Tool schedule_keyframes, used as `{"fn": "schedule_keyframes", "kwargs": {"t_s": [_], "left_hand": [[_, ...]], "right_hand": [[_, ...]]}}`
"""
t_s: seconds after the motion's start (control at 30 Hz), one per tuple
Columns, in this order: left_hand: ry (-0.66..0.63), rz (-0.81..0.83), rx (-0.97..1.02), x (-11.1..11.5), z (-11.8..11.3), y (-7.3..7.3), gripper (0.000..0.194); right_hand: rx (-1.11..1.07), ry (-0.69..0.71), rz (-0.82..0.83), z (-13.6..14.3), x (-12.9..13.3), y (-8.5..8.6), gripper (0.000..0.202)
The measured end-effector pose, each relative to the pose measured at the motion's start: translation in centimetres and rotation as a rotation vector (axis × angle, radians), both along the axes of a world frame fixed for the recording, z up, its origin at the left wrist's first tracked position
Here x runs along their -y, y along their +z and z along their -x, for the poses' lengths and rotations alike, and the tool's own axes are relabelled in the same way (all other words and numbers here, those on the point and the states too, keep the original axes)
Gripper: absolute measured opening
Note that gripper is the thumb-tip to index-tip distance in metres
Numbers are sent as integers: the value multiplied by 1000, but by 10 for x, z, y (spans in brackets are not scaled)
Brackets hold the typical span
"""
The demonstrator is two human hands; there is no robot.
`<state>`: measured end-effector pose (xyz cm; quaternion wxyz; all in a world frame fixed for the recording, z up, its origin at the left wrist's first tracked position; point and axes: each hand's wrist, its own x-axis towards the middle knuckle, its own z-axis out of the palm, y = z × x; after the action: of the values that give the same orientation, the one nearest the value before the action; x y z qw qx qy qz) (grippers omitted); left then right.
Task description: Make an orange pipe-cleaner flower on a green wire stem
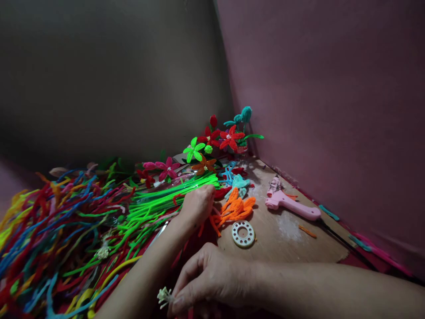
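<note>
My right hand (pixel 212 279) is closed in a pinch on a small bunch of pale flower stamens (pixel 164 297), low in the middle of the head view. The stamen heads stick out to the left of the fingertips. Farther forward, my left hand (pixel 198 204) reaches in beside bent orange pipe-cleaner petals (pixel 237 207). Its back faces me and its fingers are hidden, so whether it grips anything does not show. Bright green pipe cleaners (pixel 156 199) lie just left of that hand. Light-blue petal shapes (pixel 241 184) rest beyond the orange ones.
A pink glue gun (pixel 292 206) with a black cord lies on the wooden board (pixel 275 252). Nearer stands a round disc with holes (pixel 243 234). Finished fuzzy flowers (pixel 194 150) stand at the back, by the walls. Tangled multicoloured pipe cleaners (pixel 49 226) cover the left side.
</note>
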<state>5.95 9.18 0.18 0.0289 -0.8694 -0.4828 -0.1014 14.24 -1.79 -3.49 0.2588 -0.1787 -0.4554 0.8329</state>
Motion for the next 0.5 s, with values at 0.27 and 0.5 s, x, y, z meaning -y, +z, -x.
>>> {"fn": "schedule_keyframes", "kwargs": {"t_s": [0.27, 0.5], "left_hand": [[15, -29, 57, -53, -39, 9, 22], [-84, 106, 33, -82, -57, -5, 37]], "right_hand": [[-142, 161, 83, -5, -9, 5, 29], [-200, 166, 137, 9, -16, -16, 40]]}}
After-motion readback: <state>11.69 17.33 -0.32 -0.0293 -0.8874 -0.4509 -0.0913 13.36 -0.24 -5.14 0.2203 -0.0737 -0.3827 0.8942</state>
